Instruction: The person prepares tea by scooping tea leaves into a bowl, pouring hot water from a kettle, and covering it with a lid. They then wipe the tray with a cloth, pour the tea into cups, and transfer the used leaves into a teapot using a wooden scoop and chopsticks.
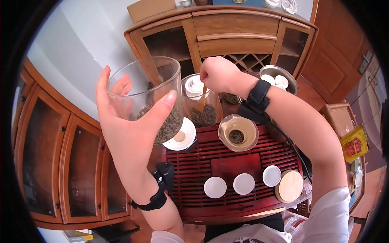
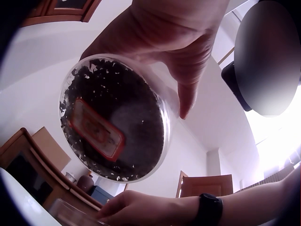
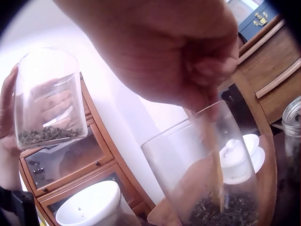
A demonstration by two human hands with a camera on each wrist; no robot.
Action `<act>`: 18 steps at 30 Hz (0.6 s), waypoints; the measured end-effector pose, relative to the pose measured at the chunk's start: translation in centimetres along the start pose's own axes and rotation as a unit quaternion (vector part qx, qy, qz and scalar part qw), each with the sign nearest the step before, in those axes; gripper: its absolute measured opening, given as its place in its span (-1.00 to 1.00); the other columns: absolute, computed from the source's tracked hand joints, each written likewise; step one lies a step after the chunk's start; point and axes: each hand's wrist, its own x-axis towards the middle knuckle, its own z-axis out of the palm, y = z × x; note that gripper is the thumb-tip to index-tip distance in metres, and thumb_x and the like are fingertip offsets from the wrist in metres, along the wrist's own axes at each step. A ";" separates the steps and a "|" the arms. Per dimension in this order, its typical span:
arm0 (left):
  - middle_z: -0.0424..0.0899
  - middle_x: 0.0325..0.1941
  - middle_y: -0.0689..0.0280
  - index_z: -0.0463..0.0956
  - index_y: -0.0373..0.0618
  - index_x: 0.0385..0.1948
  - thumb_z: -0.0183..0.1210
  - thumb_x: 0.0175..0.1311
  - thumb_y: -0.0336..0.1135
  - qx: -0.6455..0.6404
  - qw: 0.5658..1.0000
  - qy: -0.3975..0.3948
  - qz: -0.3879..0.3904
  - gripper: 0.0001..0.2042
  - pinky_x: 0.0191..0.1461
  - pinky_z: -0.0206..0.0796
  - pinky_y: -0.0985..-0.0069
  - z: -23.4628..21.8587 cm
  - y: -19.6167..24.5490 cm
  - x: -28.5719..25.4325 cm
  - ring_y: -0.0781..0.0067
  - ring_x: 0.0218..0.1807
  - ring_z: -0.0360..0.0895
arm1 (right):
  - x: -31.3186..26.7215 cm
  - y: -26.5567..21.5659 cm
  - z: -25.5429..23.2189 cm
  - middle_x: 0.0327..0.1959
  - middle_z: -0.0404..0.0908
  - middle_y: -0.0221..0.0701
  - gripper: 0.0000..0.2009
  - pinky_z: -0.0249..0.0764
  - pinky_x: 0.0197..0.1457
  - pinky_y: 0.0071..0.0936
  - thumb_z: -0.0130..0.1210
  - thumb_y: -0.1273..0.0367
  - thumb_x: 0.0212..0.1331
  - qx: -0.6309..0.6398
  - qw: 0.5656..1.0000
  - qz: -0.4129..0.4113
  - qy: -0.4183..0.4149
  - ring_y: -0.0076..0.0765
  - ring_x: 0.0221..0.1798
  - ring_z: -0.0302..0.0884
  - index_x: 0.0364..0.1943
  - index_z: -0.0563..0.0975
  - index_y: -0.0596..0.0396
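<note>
My left hand (image 1: pixel 127 129) grips a clear glass jar (image 1: pixel 169 107) from the side, raised over the tray's left corner. Dark dry tea leaves cover its bottom, and a red-edged label (image 2: pixel 99 132) shows through the base. Behind the tray stands a second glass jar (image 3: pixel 171 150), also with loose tea leaves (image 1: pixel 204 116) in it. At its mouth my right hand (image 1: pixel 222 75) pinches the top of a wooden scoop (image 1: pixel 201 103), whose lower end reaches down into the leaves. A white bowl (image 1: pixel 189 137) sits below the left hand's jar.
The slatted red tea tray (image 1: pixel 190 178) bears three white cups (image 1: pixel 244 184), a round wooden lid (image 1: pixel 290 186) and a wide-rimmed vessel (image 1: pixel 251 125) with dark leaves inside. Behind are a white lidded cup (image 1: pixel 194 86) and a metal bowl (image 1: pixel 293 86) of white cups. A wooden cabinet (image 1: pixel 235 28) stands farther back.
</note>
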 end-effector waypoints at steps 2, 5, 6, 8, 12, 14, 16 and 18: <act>0.47 0.22 0.04 0.14 -0.19 0.40 0.60 -0.19 -0.29 -0.001 1.000 0.003 0.001 0.02 0.41 0.13 0.06 -0.2 0.2 0.0 0.19 0.31 0.37 | 0.4 0.1 -0.1 -0.34 0.73 -0.19 -0.84 0.59 -0.07 -0.30 0.16 0.50 -0.05 0.002 1.000 0.018 0.004 -0.12 -0.19 0.70 -0.37 0.72 0.12; 0.46 0.23 0.03 0.14 -0.19 0.41 0.59 -0.19 -0.29 -0.004 1.000 0.007 0.000 0.02 0.41 0.13 0.06 -0.4 0.3 0.0 0.18 0.31 0.37 | 0.6 -0.2 -0.6 -0.33 0.74 -0.21 -0.83 0.60 -0.09 -0.32 0.17 0.48 -0.06 0.014 0.999 0.037 -0.026 -0.15 -0.20 0.71 -0.36 0.74 0.09; 0.46 0.23 0.03 0.14 -0.19 0.41 0.59 -0.19 -0.29 -0.005 1.000 0.009 0.000 0.02 0.41 0.13 0.07 -0.5 0.4 0.0 0.18 0.31 0.36 | 0.6 -0.3 -0.7 -0.34 0.74 -0.22 -0.83 0.60 -0.10 -0.32 0.18 0.47 -0.06 0.009 0.999 0.038 -0.033 -0.17 -0.21 0.71 -0.36 0.74 0.09; 0.45 0.23 0.03 0.14 -0.19 0.41 0.59 -0.19 -0.29 -0.006 1.000 0.007 0.003 0.02 0.42 0.12 0.07 -0.6 0.5 -0.1 0.17 0.32 0.36 | 0.6 -0.4 -0.6 -0.34 0.74 -0.22 -0.83 0.60 -0.11 -0.33 0.20 0.46 -0.07 0.002 0.998 0.039 -0.039 -0.19 -0.22 0.72 -0.36 0.74 0.09; 0.44 0.24 0.03 0.12 -0.19 0.41 0.58 -0.18 -0.29 -0.004 1.000 -0.003 0.007 0.02 0.43 0.11 0.07 -0.6 0.5 -0.2 0.15 0.35 0.34 | 0.5 -0.2 -0.3 -0.36 0.75 -0.24 -0.83 0.60 -0.12 -0.37 0.20 0.44 -0.05 0.025 0.998 0.051 -0.039 -0.24 -0.25 0.72 -0.36 0.74 0.09; 0.44 0.24 0.02 0.12 -0.19 0.41 0.58 -0.18 -0.29 -0.002 1.000 -0.001 0.008 0.02 0.43 0.11 0.07 -0.5 0.6 -0.1 0.13 0.36 0.34 | 0.3 -0.1 -0.5 -0.36 0.75 -0.24 -0.83 0.60 -0.12 -0.37 0.19 0.44 -0.03 0.044 0.997 0.054 -0.031 -0.26 -0.26 0.72 -0.36 0.74 0.09; 0.43 0.25 0.01 0.11 -0.19 0.42 0.58 -0.18 -0.29 0.001 1.000 0.000 0.007 0.03 0.43 0.11 0.06 -0.6 0.6 -0.1 0.12 0.36 0.33 | 0.1 0.0 -0.9 -0.36 0.75 -0.24 -0.84 0.60 -0.14 -0.38 0.20 0.42 0.02 0.065 0.996 0.064 -0.021 -0.29 -0.28 0.72 -0.34 0.75 0.09; 0.41 0.26 -0.02 0.10 -0.19 0.42 0.58 -0.18 -0.29 0.019 1.000 0.004 0.005 0.04 0.44 0.10 0.06 -0.6 0.6 -0.1 0.08 0.38 0.32 | -0.4 -0.2 -1.4 -0.32 0.74 -0.19 -0.82 0.59 -0.09 -0.36 0.18 0.43 0.00 0.081 0.993 0.078 -0.026 -0.23 -0.20 0.71 -0.32 0.74 0.12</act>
